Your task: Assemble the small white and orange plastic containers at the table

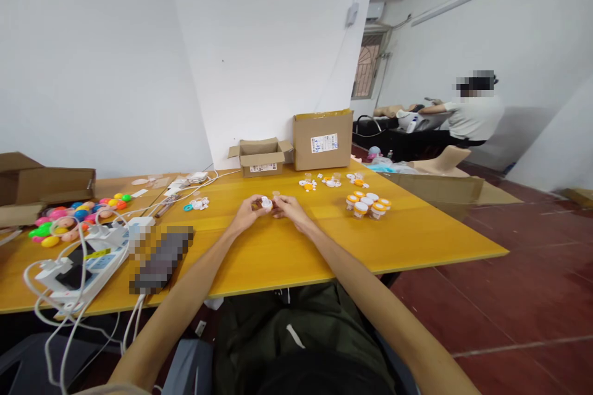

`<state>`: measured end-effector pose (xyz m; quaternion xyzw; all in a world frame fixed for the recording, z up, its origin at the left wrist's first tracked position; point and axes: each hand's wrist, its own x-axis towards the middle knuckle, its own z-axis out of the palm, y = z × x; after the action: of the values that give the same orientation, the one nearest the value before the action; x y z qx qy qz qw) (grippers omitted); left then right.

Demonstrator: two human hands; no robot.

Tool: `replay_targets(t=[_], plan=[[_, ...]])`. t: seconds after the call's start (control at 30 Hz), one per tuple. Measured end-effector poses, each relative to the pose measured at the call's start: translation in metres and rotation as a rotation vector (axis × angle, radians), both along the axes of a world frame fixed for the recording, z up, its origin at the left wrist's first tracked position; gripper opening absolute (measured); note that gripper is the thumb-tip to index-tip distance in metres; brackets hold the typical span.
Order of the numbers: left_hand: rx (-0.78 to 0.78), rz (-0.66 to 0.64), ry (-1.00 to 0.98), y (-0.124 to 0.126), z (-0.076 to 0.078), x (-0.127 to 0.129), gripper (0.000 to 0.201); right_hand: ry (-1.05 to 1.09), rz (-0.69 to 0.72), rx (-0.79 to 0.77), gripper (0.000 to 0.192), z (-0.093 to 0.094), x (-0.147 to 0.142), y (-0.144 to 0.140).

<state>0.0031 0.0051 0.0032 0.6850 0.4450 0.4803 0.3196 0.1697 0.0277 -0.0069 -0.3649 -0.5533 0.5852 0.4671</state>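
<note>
Over the middle of the table, my left hand (249,215) pinches a small white plastic part (266,203). Just to its right, my right hand (290,211) has its fingers drawn together; what they hold, if anything, is too small to make out. Right of my hands stands a group of small clear cups with orange and white lids (362,207). Farther back lie loose piles of white and orange plastic parts (307,185), with clear cups among them. On the left sits another pile of small white parts (201,203) beside a teal ring (188,207).
An open small carton (262,163) and a taller cardboard box (323,143) stand at the back. Leftward are a power strip (95,268) with tangled white cables, a blurred dark phone (162,259) and colourful plastic balls (76,217). A person (477,114) sits far right.
</note>
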Motion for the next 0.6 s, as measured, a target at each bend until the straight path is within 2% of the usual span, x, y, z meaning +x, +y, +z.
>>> replay_targets(t=[0.1, 0.2, 0.4, 0.6], plan=[[0.023, 0.037, -0.023, -0.0012, 0.0025, 0.0008, 0.024, 0.142, 0.137, -0.107, 0.015, 0.0010, 0.0001, -0.0032], [0.033, 0.045, -0.054, -0.0024, 0.0037, 0.0014, 0.026, 0.222, 0.203, -0.163, 0.007, 0.0016, 0.0007, -0.0058], [0.049, 0.012, -0.059, -0.0038, 0.0026, 0.0026, 0.030, 0.299, 0.195, -0.197, 0.006, -0.0007, 0.0008, -0.0057], [0.055, 0.034, 0.011, -0.0059, 0.0045, 0.0035, 0.033, 0.303, 0.155, -0.193, 0.009, 0.0010, 0.0010, -0.0078]])
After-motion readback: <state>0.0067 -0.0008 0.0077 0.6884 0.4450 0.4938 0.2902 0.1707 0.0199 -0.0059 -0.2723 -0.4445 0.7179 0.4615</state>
